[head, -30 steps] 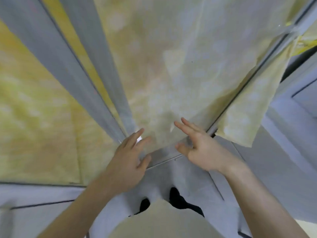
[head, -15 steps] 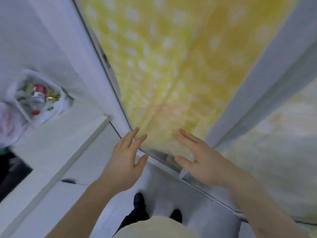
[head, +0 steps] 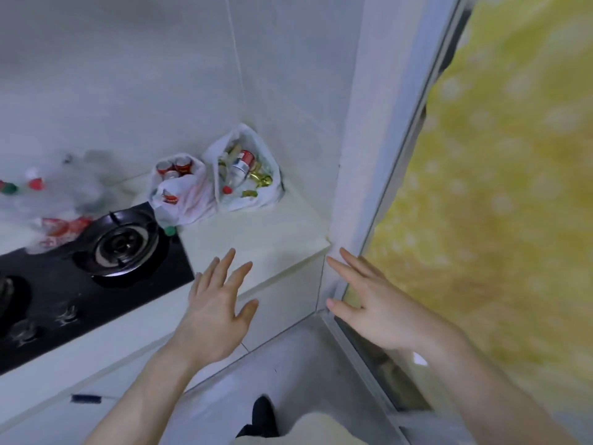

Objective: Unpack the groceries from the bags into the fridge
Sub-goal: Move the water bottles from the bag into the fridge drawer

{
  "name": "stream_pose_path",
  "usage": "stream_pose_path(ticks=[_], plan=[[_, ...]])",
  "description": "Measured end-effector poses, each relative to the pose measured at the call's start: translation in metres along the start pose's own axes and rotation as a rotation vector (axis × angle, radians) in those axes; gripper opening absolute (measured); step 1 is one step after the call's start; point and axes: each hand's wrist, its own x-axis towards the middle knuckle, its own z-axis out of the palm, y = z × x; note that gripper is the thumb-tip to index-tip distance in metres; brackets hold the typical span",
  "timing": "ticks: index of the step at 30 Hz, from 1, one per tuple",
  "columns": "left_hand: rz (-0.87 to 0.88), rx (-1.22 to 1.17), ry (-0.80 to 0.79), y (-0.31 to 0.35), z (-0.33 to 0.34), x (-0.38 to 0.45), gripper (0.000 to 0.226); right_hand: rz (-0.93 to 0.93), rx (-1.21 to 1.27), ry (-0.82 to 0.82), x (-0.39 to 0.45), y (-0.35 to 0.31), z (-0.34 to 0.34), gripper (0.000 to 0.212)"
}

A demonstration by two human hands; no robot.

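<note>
**Both hands empty, two full bags waiting in the corner**

The left hand (head: 213,311) is hovering over the counter (head: 256,239) with fingers spread, holding nothing. The right hand (head: 373,305) is reaching forward, also open and empty, beside the pale frame (head: 356,194) edging a yellow dotted surface (head: 500,194). No fridge is showing.

The risks: the left bag (head: 183,194) is slumping right at the stove (head: 96,274), so a careless tug looks likely to spill cans onto the burner (head: 123,245). Both bags are thin plastic, touching each other, so lifting one could drag the other over.

Contents now: the left bag is carrying red cans (head: 175,167). The right bag (head: 245,175), tucked in the wall corner, is holding a red-and-white can (head: 241,163), gold-wrapped pieces (head: 260,180) and something red-capped; the rest is too blurred to name.
</note>
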Motion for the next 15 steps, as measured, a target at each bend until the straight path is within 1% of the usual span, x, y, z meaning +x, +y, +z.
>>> stream_pose_path(ticks=[4, 9, 15], plan=[[-0.039, 0.011, 0.037, -0.056, -0.027, 0.021, 0.067, -0.038, -0.003, -0.019, 0.058, -0.039, 0.003, 0.071], [-0.103, 0.006, 0.061, -0.102, -0.06, 0.051, 0.068, -0.079, 0.02, -0.041, 0.122, -0.084, -0.002, 0.069], [-0.23, -0.03, 0.046, -0.138, -0.071, 0.092, 0.068, -0.144, 0.024, -0.064, 0.197, -0.1, -0.019, 0.068]])
